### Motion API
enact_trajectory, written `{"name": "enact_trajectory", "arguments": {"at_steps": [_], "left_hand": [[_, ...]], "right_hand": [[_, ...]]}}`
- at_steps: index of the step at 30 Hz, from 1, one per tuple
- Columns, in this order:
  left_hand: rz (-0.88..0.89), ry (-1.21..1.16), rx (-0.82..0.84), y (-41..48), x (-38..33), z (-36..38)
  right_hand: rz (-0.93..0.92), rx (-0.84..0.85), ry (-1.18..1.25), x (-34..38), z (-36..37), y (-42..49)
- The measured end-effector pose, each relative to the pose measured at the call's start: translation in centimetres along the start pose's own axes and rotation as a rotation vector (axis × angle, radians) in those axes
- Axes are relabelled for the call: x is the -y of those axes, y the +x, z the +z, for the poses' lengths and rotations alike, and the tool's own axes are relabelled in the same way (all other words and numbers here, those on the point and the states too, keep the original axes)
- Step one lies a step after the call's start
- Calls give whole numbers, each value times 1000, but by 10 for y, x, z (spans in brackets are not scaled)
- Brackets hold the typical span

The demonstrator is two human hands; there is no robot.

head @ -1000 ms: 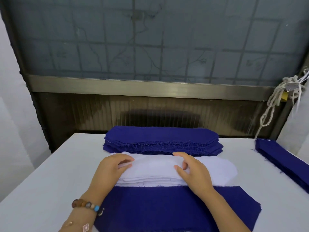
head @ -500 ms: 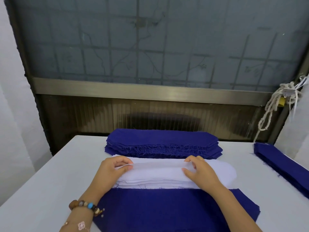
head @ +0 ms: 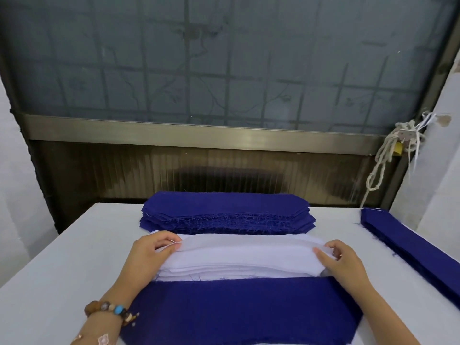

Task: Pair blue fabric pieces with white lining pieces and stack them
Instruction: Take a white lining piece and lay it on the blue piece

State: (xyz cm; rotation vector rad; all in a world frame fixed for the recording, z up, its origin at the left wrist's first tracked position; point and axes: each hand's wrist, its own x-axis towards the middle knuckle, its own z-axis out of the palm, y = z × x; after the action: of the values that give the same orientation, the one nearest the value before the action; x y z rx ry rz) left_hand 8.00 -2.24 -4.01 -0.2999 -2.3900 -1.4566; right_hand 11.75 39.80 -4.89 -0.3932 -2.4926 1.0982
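While the left hand [head: 151, 252] pinches the left end of the top white lining piece [head: 249, 247] between thumb and curled fingertips, the right hand [head: 343, 262] grips its right end, with the thumb laid along the cloth and the fingers curled over the edge. That long, thin piece sits slightly raised on the stack of white lining pieces [head: 224, 272], whose layered front edges step out unevenly beneath it.

Nearest the person, a wide dark blue fabric piece [head: 236, 312] lies flat on the white table [head: 62, 270]. Its far edge meets the front of the white stack, its right end is cut at an angle, and its near edge is frayed. Whether it runs under the white stack cannot be told.

Just behind the white stack sits a thick stack of dark blue fabric pieces [head: 226, 210], its frayed front edge facing the hands and its back edge near the far edge of the table.

A long narrow pile of dark blue strips [head: 418, 247] runs along the table's right side, well apart from the right hand, with a band of white table surface between them. To the left of the left hand a broader stretch of table surface reaches the left edge.

A beaded bracelet [head: 112, 310] circles the left wrist. Beyond the table stand a frosted glass window [head: 224, 70] with a brass-coloured metal rail [head: 199, 133] and, at the right, a knotted pale rope [head: 383, 158].
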Motion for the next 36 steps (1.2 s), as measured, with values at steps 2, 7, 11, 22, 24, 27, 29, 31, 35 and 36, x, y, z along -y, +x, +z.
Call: {"name": "enact_trajectory", "arguments": {"at_steps": [2,7,11,22,24,27,29,31,35,36], "left_hand": [[5,14,-13,-1,-1,0],[27,56,-69,-1,-5,-4],[18,74,-167,-2,-7,-9],[-33,-70,-230,-4,-10,-17],[-63,-77,-238,-3,-12,-20],[-192,-142,-130,-1,-14,-28],[-333,-227,57,1,-10,-40],[-434,-244,280,3,-3,-56],[-515,-157,521,5,11,-78],[-542,-137,557,5,13,-80]], "right_hand": [[-54,-11,27,1,1,1],[-139,-53,-4,4,2,4],[-205,-160,-26,10,0,1],[-98,-148,411,21,-9,-3],[-66,-147,444,22,-12,-5],[76,48,504,21,-22,-5],[199,304,545,16,-35,-7],[264,487,485,10,-46,-5],[251,616,372,2,-60,-2],[244,639,336,1,-61,-2]]}}
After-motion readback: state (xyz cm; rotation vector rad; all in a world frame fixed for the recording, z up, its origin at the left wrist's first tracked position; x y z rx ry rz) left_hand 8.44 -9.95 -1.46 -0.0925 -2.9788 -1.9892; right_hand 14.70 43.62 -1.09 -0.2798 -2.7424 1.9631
